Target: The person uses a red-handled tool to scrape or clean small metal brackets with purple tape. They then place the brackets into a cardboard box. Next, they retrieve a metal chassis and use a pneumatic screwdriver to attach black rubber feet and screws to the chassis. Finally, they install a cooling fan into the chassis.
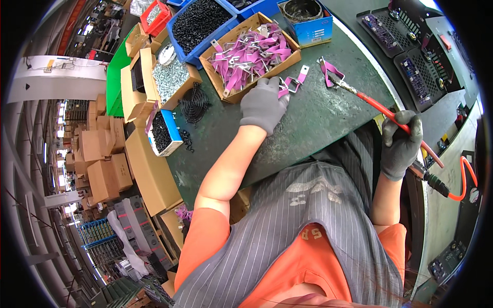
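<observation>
Where small parts crowd the left of the desk (318, 120): a blue-and-white box (174, 139) of black pieces stands near an open cardboard box of silver hardware (172, 77), with a black wire coil (194, 104) just beside them.
Carton of purple straps (249, 56): open and heaped with metal-ended straps, directly beyond the left hand.
Left hand (264, 106): grey-gloved, bent over the carton's near right corner; its fingertips meet the loose strap, but I cannot tell whether they pinch it.
Loose strap (302, 77): on the desk, just right of the carton; its long axis slants away from the left fingertips, outward and to the right, so the left hand is by far the nearer one.
Second strap (333, 69): a bent purple loop farther right, at the tool's tip; whether the tip grips it is too small to tell.
Red-handled tool (377, 105): slants from that loop back toward the person, down to the right.
Right hand (402, 149): grey-gloved, fingers wrapped around the tool's handle, well apart from the loose strap.
Far right: black perforated units (418, 77) carrying circuit parts.
</observation>
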Action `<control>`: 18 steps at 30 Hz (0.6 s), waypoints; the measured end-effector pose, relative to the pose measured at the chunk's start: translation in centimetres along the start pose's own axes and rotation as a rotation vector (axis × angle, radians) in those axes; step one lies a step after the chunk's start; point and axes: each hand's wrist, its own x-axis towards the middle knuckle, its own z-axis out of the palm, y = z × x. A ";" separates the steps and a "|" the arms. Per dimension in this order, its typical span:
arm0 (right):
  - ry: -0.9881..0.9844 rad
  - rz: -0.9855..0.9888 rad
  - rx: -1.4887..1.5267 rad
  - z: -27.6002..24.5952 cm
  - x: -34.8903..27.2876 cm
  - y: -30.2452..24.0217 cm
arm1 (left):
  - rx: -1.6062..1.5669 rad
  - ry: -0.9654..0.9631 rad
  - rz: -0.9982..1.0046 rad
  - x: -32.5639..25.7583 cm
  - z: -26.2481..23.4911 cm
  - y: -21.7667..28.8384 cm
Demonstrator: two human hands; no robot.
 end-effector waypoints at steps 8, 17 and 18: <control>-0.045 0.020 -0.003 0.5 -0.4 0.2 | -0.150 0.179 0.182 -1.0 -0.2 -1.4; -0.120 0.117 -0.050 1.6 -0.8 0.9 | -0.161 0.189 0.083 -5.5 -0.7 -4.8; -0.135 0.128 -0.054 1.7 -1.0 1.0 | -0.167 0.209 0.082 -5.8 -0.9 -5.1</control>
